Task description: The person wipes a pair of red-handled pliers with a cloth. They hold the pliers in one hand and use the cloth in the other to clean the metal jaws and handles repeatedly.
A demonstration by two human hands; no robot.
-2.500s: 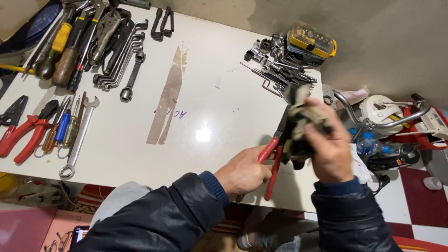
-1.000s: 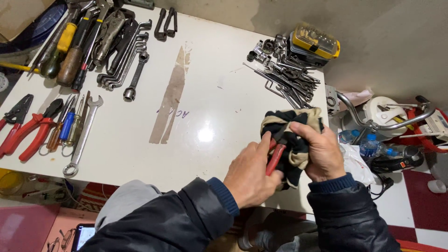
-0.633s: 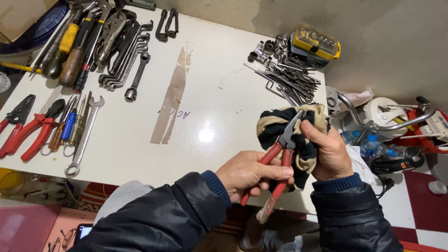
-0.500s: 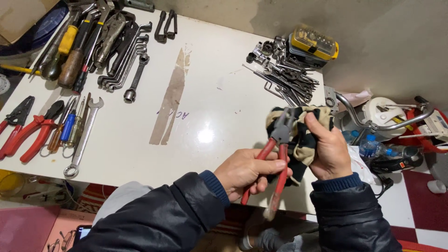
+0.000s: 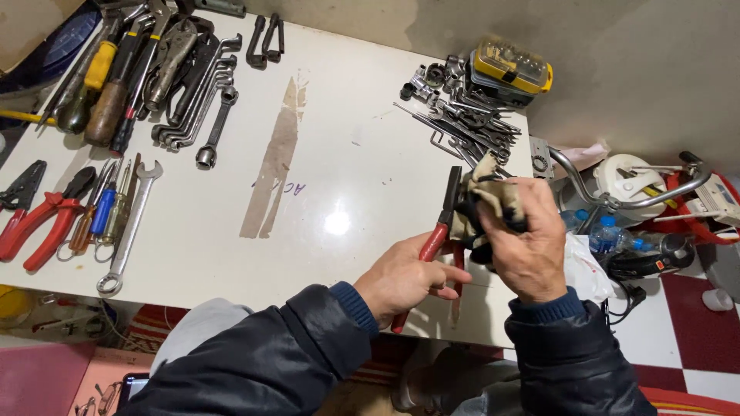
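The left hand's grip (image 5: 405,277) is closed around the red handles of a pair of pliers (image 5: 441,231), held in the air just over the near edge of the white counter (image 5: 347,177). Just to its right, the right hand's grip (image 5: 524,246) is clenched on a dirty beige-and-black rag (image 5: 489,196) bunched against the upper part of the pliers, so that the rag hides one side of the tool. The pliers' long axis runs nearly upright in the view: the handles point down toward the person and the dark jaws point away, toward the far side of the counter, leaning slightly right.

Nothing lies on the counter right under the hands. Beyond the right grip sits a heap of sockets and hex keys (image 5: 462,115), and past that a yellow-lidded bit case (image 5: 512,69). To the right of the right grip, off the counter, are a plastic bottle (image 5: 605,231) and a chrome handlebar (image 5: 617,192). A strip of brown tape (image 5: 274,162) lies well left of the left grip. Farther left are an open-end spanner (image 5: 127,231), small screwdrivers (image 5: 100,212) and red-handled cutters (image 5: 42,223). At the far left corner lie combination spanners (image 5: 200,92) and wooden-handled tools (image 5: 108,108).
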